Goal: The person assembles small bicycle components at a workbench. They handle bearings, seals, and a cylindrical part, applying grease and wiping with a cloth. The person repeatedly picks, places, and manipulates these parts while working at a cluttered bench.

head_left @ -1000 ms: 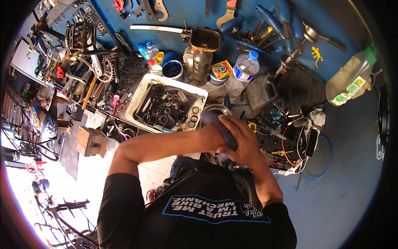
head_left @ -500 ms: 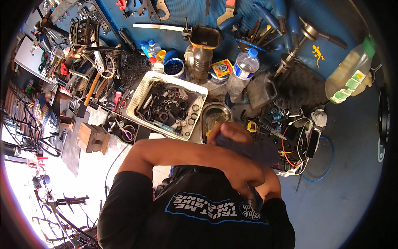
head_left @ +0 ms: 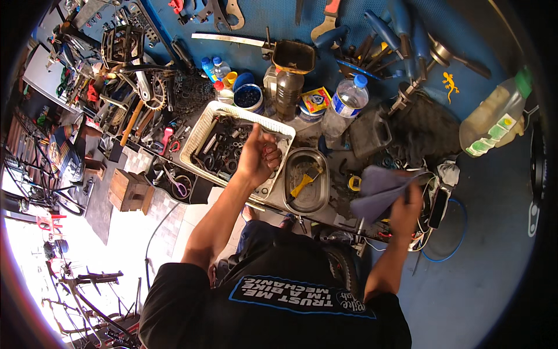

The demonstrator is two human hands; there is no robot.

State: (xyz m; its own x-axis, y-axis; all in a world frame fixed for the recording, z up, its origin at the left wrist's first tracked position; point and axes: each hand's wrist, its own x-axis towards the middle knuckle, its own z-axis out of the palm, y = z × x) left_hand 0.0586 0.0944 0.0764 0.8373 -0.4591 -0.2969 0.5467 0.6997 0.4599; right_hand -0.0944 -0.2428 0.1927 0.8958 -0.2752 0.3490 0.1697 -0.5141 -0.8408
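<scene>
Above the cream plastic basket point(head_left: 192, 136), my left hand point(head_left: 258, 158) has its fingers curled in. Whatever the curled fingers hold, if anything, is hidden. Loose small metal parts and rings point(head_left: 218, 148) lie in the basket under and beside that hand. A grey-blue cloth point(head_left: 381, 192) hangs from my right hand point(head_left: 408, 206), which grips its edge over the right part of the bench. Between the hands rests an oval metal tray point(head_left: 324, 195) with a yellow-handled brush point(head_left: 303, 183) inside it.
Behind the basket stand a blue-rimmed tub point(head_left: 248, 98), a dark bottle point(head_left: 288, 96) and a clear blue-capped bottle point(head_left: 347, 107). Tools hang on the blue wall panel point(head_left: 372, 23). Cables point(head_left: 433, 198) clutter the bench's right end; a wooden box point(head_left: 129, 192) sits left.
My hands have separated from a crossed position with the cloth. The left has swung left over the basket; the right now holds the cloth on the right, and the tray is uncovered.
</scene>
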